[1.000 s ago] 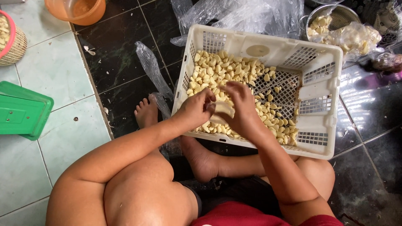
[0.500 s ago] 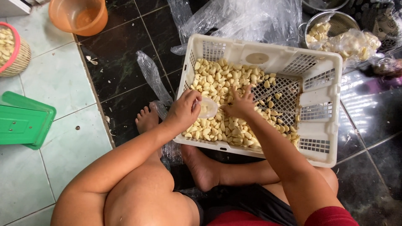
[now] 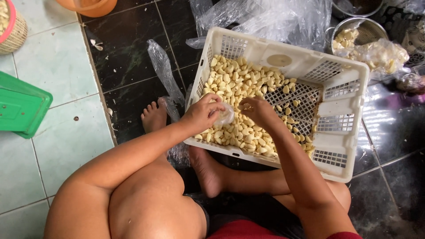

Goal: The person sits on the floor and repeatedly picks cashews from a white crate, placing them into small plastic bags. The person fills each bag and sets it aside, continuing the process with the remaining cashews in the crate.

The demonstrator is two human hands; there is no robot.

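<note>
A white slotted plastic crate (image 3: 345,88) rests on the floor and on my legs, holding a heap of peeled garlic cloves (image 3: 241,82). Over the heap's near left side my left hand (image 3: 201,114) grips a small clear plastic bag (image 3: 225,116) with its fingers curled around it. My right hand (image 3: 259,110) hovers just right of the bag with fingers bent over the cloves; I cannot see whether it pinches any. I sit cross-legged with one bare foot (image 3: 153,116) left of the crate.
Crumpled clear plastic sheets (image 3: 265,15) lie behind the crate, and a strip of plastic (image 3: 161,66) to its left. A metal bowl with more cloves in a bag (image 3: 376,51) stands at back right. A green plastic stool (image 3: 20,106), a woven basket (image 3: 15,31) and an orange bowl (image 3: 90,5) are on the left.
Both hands have moved apart slightly and shifted toward the crate's near left side; the small bag now sits in the left hand. The view has tilted a little.
</note>
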